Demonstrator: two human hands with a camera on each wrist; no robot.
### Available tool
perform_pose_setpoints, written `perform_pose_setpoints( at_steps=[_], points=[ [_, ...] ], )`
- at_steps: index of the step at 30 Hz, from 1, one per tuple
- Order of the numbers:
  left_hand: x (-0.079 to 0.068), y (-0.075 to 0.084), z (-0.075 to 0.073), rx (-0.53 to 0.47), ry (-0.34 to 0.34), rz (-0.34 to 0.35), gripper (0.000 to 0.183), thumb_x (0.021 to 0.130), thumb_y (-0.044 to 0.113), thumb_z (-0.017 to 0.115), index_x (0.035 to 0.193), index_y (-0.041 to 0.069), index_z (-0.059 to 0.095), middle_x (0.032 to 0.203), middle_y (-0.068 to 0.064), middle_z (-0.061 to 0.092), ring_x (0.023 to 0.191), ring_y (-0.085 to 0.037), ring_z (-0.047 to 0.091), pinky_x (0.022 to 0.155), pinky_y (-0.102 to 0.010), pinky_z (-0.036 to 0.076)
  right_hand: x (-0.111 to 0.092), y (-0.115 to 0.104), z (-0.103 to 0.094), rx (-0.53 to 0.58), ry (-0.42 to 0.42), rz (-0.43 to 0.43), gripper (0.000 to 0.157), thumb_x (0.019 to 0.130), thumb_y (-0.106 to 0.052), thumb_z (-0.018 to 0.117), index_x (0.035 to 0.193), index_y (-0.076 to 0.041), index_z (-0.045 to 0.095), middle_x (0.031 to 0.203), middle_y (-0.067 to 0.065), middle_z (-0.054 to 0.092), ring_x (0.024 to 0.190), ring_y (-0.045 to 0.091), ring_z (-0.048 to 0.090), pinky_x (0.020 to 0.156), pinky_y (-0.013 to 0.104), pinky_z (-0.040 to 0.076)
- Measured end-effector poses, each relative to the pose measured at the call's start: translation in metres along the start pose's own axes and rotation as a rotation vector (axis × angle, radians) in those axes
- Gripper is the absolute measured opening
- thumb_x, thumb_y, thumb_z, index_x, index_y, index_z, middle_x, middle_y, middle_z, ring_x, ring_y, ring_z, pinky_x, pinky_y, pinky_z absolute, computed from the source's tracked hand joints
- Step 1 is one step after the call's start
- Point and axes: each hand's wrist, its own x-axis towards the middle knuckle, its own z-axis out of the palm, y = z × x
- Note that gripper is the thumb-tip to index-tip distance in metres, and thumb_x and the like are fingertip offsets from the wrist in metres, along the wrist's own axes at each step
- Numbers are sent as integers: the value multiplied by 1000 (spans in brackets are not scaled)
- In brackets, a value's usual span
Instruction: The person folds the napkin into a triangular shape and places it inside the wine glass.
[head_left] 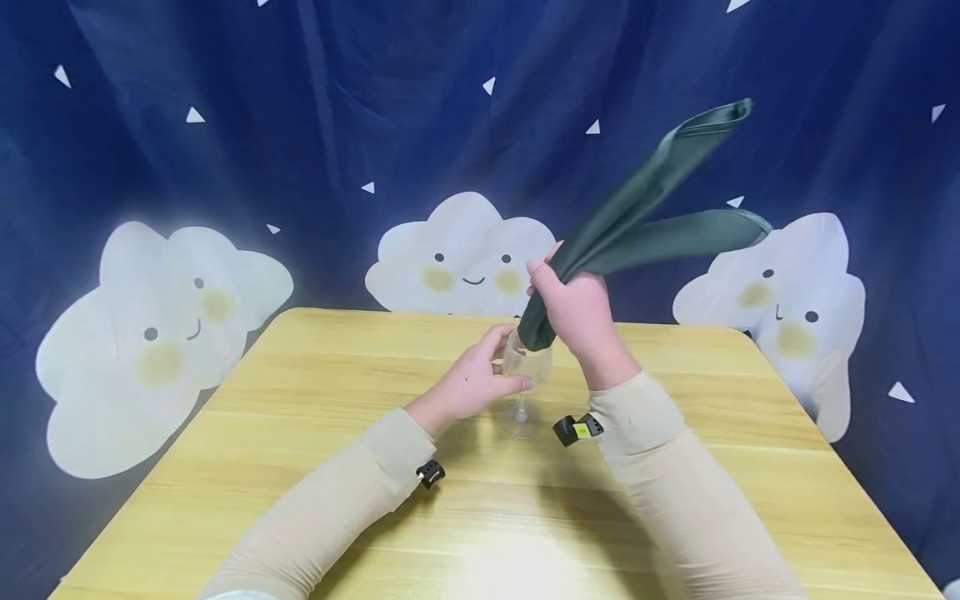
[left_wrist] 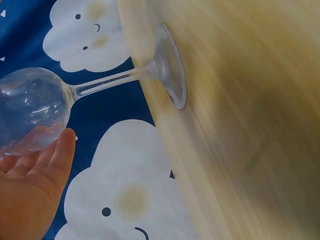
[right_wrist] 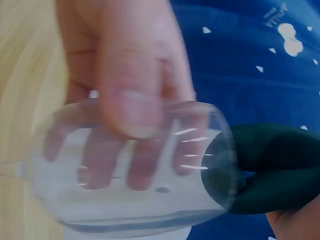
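Note:
A clear wine glass point(head_left: 522, 367) stands upright on its foot at the middle of the table. My left hand point(head_left: 480, 377) grips its bowl, thumb on the near side and fingers behind, as the bowl point(right_wrist: 125, 205) shows in the right wrist view. My right hand point(head_left: 579, 312) holds a dark green cloth napkin point(head_left: 630, 196), gathered into a bundle, above the glass. The napkin's folded lower end point(right_wrist: 220, 172) is at the glass mouth, just inside the rim. Two rolled ends fan out up and to the right. In the left wrist view the stem point(left_wrist: 110, 82) and foot are visible.
The wooden table point(head_left: 300, 433) reaches back to a dark blue curtain point(head_left: 450, 100) printed with white clouds and triangles. Small black devices point(head_left: 577, 430) are strapped at both wrists over beige sleeves point(head_left: 675, 475).

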Motion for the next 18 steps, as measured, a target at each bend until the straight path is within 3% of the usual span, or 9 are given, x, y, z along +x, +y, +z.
perform_pose_setpoints(
  at_steps=[5, 12, 18],
  points=[
    [1, -1, 0, -1, 2, 15, 78, 87, 22, 81, 152, 22, 38, 136, 2, 58, 120, -19, 61, 97, -37, 50, -7, 9, 9, -117, -43, 30, 27, 99, -33, 63, 95, -7, 59, 83, 13, 64, 76, 25, 62, 79, 41, 51],
    [1, -2, 1, -1, 12, 28, 74, 86, 21, 82, 148, 22, 41, 133, 5, 59, 122, -17, 59, 97, -34, 50, -22, 24, 17, -286, -97, 4, 33, 97, -37, 67, 98, -8, 53, 80, 9, 53, 75, 26, 53, 75, 42, 45],
    [1, -3, 2, -10, 19, 12, 78, 86, 24, 82, 151, 25, 39, 139, 6, 56, 124, -17, 58, 97, -35, 50, -32, 34, 19, -314, -138, -7, 31, 97, -34, 67, 99, -8, 51, 76, 9, 50, 72, 25, 52, 70, 42, 42]
  ],
)
